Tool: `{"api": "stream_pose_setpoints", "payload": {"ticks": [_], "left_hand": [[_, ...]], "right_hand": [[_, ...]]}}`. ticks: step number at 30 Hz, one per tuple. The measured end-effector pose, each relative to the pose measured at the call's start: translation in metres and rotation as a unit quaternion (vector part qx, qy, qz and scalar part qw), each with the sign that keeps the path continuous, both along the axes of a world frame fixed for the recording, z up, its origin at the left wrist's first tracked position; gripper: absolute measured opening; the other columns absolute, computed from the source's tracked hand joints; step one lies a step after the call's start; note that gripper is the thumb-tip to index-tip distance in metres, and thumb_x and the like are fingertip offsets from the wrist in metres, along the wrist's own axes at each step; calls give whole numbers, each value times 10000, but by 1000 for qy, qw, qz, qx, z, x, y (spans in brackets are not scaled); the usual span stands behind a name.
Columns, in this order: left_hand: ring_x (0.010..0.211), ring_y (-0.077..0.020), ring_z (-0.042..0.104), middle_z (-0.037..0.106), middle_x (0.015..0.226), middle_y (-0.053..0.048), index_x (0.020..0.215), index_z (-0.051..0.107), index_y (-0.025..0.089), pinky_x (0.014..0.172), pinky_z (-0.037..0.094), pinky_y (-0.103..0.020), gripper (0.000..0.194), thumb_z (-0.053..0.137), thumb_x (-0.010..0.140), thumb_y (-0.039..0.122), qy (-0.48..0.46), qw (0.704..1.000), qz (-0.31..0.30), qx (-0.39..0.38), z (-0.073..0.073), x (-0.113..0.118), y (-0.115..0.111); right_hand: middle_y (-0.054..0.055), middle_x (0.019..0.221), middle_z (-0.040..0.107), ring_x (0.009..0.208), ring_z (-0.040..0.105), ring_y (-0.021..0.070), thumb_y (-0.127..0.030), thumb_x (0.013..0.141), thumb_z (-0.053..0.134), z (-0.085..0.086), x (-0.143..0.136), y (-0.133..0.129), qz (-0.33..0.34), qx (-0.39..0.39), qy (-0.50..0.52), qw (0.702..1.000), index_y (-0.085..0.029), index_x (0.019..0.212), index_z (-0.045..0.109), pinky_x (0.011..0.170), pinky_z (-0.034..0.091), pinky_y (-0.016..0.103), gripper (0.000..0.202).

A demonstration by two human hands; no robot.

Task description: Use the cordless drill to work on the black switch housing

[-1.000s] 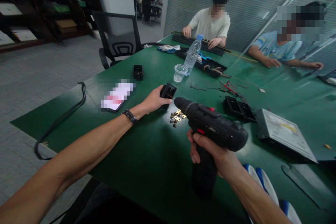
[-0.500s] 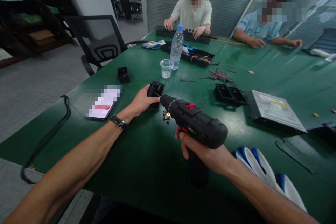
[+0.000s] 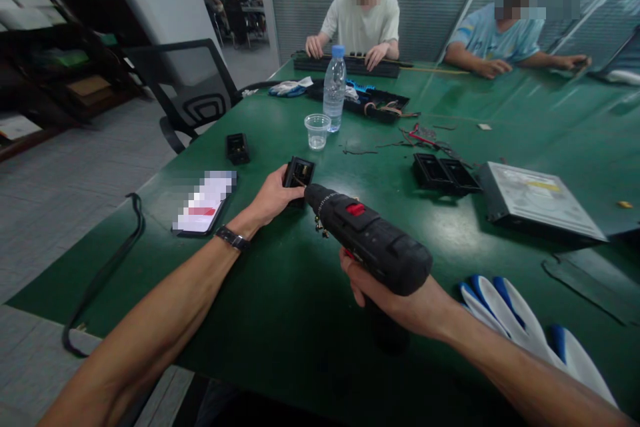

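Note:
My left hand [image 3: 276, 197] grips a small black plastic box [image 3: 301, 172] from its left side, thumb across the near edge. Inside the box some brass-coloured metal shows. My right hand [image 3: 385, 297] is wrapped round the handle of a black cordless drill [image 3: 367, 230] with red details. The drill's chuck points at the box, and its thin bit reaches into or right over the opening; whether it touches a screw I cannot tell. Small brass-coloured metal parts [image 3: 321, 225] lie just below the chuck, partly hidden by it.
A phone [image 3: 204, 207], another black box [image 3: 237, 148], a plastic cup [image 3: 317, 132] and a water bottle [image 3: 335, 90] stand around my left hand. To the right lie black frames [image 3: 445, 175], a metal-cased unit [image 3: 543, 203] and white-blue gloves [image 3: 530, 320]. Two people sit across the table [image 3: 280, 320].
The drill's rear has swung slightly down, with its bit still at the box. My view has shifted a little. The person at right now holds a small object.

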State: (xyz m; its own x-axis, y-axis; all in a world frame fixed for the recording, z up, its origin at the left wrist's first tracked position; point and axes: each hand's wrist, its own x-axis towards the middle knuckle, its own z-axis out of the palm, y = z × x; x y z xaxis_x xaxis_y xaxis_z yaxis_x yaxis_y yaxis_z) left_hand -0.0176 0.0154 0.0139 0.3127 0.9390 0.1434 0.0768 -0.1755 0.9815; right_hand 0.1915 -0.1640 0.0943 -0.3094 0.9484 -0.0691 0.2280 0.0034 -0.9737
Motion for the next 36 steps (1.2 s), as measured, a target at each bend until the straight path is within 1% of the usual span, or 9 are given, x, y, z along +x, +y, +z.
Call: {"api": "stream_pose_setpoints", "payload": {"ticks": [5,10,15,20,23,29,33,36], "left_hand": [[832,-162,566,640,928,-36,1042,634,122,776,462,-280,452,827,659,264,2,1000,-1,3,1,0,1],[826,-154,559,635,939,-35,1050,632,120,776,456,-278,431,808,676,242,6,1000,-1,5,0,0,0],[841,-159,568,642,961,-41,1081,634,121,774,458,-280,443,795,685,241,3,1000,1,3,0,0,0],[833,-164,575,652,961,-48,1087,633,121,765,464,-283,465,802,673,250,2,1000,1,0,0,0,1],[829,-160,575,653,961,-48,1080,631,124,769,466,-281,466,810,669,253,-1,1000,-3,0,-1,0,1],[842,-162,570,650,972,-46,1080,629,122,769,463,-275,470,804,662,247,4,1000,-1,3,-2,-1,2],[825,-155,556,635,940,-39,1046,627,114,753,449,-266,440,790,660,246,10,1000,9,0,0,1,1],[808,-153,552,630,919,-28,1038,621,118,748,446,-265,445,793,653,260,7,1000,12,-8,2,2,0]], "right_hand": [[-69,588,544,482,530,136,-216,795,576,1,-1,0,-10,18,-19,1000,-224,1028,474,487,479,281,254],[-77,573,547,486,536,134,-191,785,574,1,-2,1,-16,45,-24,999,-229,993,474,547,497,300,234],[-82,559,545,480,535,143,-212,810,576,1,-2,1,-4,-1,-3,1000,-216,1062,460,491,485,288,278],[-71,555,536,481,517,134,-203,792,594,1,-2,0,-1,-19,14,1000,-222,950,480,482,486,281,196],[-69,560,543,482,529,135,-199,791,601,0,-2,-1,-6,-17,20,1000,-229,939,475,480,482,279,197],[-74,571,561,484,567,141,-205,847,583,-4,0,0,-4,0,2,1000,-225,991,467,507,491,288,186],[-69,584,573,502,581,141,-207,863,581,-6,0,-1,1,2,-4,1000,-210,1029,480,533,502,292,194],[-68,583,571,512,589,140,-216,868,584,-7,0,-1,1,-8,-3,1000,-208,1013,495,533,498,283,170]]}}
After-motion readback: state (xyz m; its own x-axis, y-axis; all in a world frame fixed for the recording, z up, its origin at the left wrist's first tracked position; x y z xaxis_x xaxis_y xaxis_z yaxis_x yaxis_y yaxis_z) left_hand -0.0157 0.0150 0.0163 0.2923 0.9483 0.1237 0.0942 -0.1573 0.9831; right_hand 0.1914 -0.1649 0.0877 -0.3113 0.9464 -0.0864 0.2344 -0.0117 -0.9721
